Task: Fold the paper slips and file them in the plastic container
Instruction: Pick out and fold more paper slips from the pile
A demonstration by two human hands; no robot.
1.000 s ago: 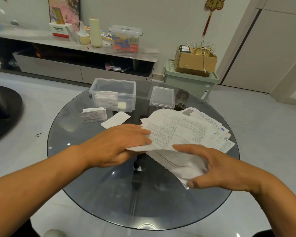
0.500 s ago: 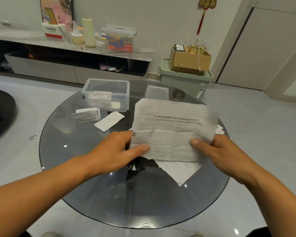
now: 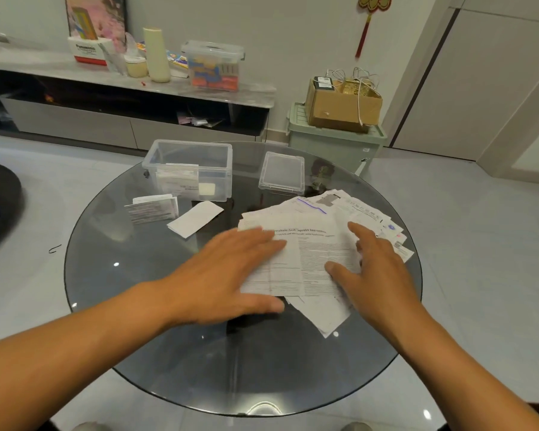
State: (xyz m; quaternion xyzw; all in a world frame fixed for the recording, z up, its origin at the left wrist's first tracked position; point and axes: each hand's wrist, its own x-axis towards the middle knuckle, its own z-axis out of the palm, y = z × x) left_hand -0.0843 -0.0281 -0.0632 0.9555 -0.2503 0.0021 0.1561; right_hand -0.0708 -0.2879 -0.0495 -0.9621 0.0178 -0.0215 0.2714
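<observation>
While the left hand [image 3: 231,275] and right hand [image 3: 375,269] are pressed flat, fingers straight, the printed slip [image 3: 305,259] is spread on the bench [image 3: 137,306], long axis across, heading away.

Round dark glass surface [image 3: 137,306]: clear plastic container [image 3: 190,169], lid [image 3: 282,174], folded slips [image 3: 153,208], white slip [image 3: 195,218], paper pile [image 3: 339,213].

Your left hand [image 3: 231,275] and right hand [image 3: 377,265] pressed a printed sheet [image 3: 305,256] flat atop the paper pile [image 3: 364,209] on the worktop [image 3: 131,269].
</observation>
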